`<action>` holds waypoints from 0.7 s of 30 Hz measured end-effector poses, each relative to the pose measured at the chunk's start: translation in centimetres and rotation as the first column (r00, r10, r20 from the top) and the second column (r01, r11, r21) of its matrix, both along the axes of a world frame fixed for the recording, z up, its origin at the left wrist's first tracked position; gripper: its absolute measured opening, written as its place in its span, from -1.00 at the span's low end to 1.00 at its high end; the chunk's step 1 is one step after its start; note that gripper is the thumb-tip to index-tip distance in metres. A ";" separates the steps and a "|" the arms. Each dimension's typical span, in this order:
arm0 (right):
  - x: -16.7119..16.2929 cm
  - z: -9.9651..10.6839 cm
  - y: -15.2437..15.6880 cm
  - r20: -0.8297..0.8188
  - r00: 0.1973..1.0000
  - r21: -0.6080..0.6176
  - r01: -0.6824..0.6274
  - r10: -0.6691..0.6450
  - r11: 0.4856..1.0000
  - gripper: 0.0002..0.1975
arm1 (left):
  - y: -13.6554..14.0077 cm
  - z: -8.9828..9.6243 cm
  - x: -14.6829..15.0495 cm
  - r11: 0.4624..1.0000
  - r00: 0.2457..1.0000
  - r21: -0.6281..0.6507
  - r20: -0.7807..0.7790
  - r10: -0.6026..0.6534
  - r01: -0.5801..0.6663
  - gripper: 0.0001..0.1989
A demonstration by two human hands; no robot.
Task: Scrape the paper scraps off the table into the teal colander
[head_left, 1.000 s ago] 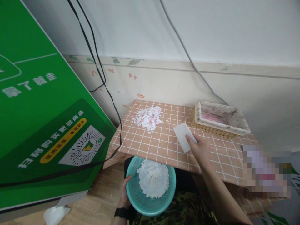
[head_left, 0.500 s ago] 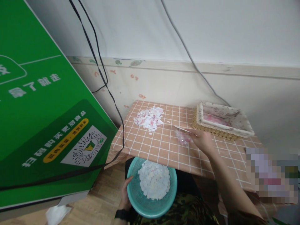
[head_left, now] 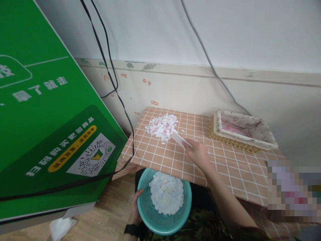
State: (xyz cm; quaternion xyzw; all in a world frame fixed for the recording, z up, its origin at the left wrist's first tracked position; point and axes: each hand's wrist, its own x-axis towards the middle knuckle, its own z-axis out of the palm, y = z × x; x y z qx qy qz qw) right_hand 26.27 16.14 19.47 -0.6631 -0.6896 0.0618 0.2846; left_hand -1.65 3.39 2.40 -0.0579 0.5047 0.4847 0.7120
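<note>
My left hand [head_left: 136, 204] is closed on the left rim of a teal plastic basket [head_left: 185, 214], thumb over the edge. The basket sits on my lap, with many small white paper pieces [head_left: 167, 194] heaped in it. Over the table [head_left: 150, 159], my right hand [head_left: 197, 154] grips a flat white card [head_left: 179, 139]. The card's far end meets the right edge of a pile of white and pinkish paper scraps [head_left: 160, 126]; whether they touch I cannot tell. The clear bag seen earlier is mostly hidden by my right hand.
A cloth-lined wicker basket [head_left: 240, 145] with something pink inside stands at the table's back right. Beyond the table is a wall. A large green panel [head_left: 50, 117] rises at the left, a black strap [head_left: 129, 120] hanging before it. A blurred patch covers the far right.
My right hand has moved left with the white card, from beside the clear bag to the edge of the scrap pile. My left hand stays on the teal basket. The view has shifted slightly.
</note>
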 end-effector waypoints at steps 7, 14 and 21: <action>0.2 0.0 1.3 -0.102 0.979 -0.039 -0.179 0.175 0.983 -0.74 | 0.1 0.2 -0.2 0.999 0.999 0.027 0.033 -0.032 0.031 -0.77; 0.3 0.3 1.2 -0.192 0.962 -0.042 -0.206 0.195 0.978 -0.75 | 0.1 0.3 -0.1 0.999 0.999 0.029 0.028 -0.039 0.038 -0.77; -0.2 0.3 1.4 -0.207 0.959 0.001 -0.200 0.196 0.980 -0.75 | 0.2 1.3 0.3 1.000 1.000 -0.013 0.008 -0.006 0.006 -0.74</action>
